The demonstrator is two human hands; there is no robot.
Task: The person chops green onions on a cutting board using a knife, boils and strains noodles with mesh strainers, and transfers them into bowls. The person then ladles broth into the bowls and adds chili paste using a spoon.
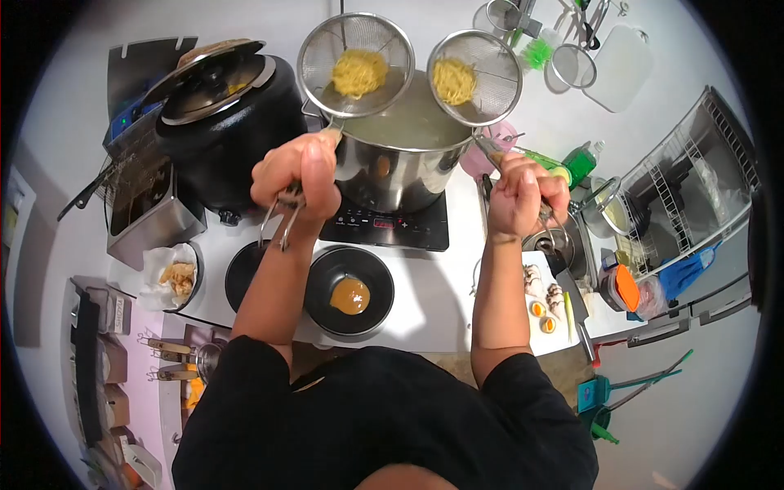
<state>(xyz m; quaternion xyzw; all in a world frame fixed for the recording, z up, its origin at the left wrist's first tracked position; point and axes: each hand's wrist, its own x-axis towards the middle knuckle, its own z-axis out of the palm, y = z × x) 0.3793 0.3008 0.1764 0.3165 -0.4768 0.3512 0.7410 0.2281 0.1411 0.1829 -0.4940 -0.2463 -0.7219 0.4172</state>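
Observation:
My left hand (300, 173) is closed round the handle of a mesh strainer (314, 69), which holds a clump of yellow noodles (359, 73). A second strainer (502, 69), with its own noodles (454, 81), is gripped in my right hand (529, 196). Both baskets are raised over the far rim of a large steel pot (396, 171) of cloudy liquid. The pot stands on a black induction cooker (420, 224). Nearer my body, a black bowl (384, 306) contains a brown sauce (350, 296). Another dark bowl (243, 278) is partly hidden behind my left forearm.
A black soup warmer (220, 155) with a raised lid stands left of the pot, beside a steel fryer (151, 216). Fried pieces (177, 278) sit in a paper-lined bowl. On the right are a white board (563, 335) with halved eggs and meat, a sink, and a wire rack (678, 180).

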